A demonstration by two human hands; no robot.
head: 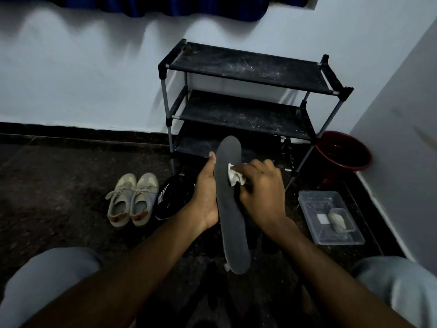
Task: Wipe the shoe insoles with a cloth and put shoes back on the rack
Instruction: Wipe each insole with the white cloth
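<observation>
- The left hand (pixel 206 192) grips a long dark grey insole (pixel 230 200) along its left edge, thumb lying up the side, the fingers wrapped behind it and mostly hidden
- The insole is held in the air in front of the person, toe end pointing away toward the rack, heel end near the knees
- The right hand (pixel 259 188) presses a small white cloth (pixel 234 176) against the upper half of the insole; its fingers are bunched together, clamped on the cloth
- A black three-shelf shoe rack (pixel 248 95) stands against the pale wall, its fabric shelves dusty and holding no shoes that can be seen
- A pair of beige lace-up sneakers (pixel 132 200) sits side by side on the dark floor (pixel 59 185), left of the hands, toes toward the wall
- Just right of the sneakers, partly behind the left wrist, lies a black shoe (pixel 170 200) with white markings
- A clear plastic tray (pixel 331 217) rests on the floor to the right, with a pale lump, perhaps another cloth, inside it
- A dark red bucket (pixel 343 152) stands in the corner beside the rack, beyond the tray
- Pale grey trouser knees show at both lower corners
</observation>
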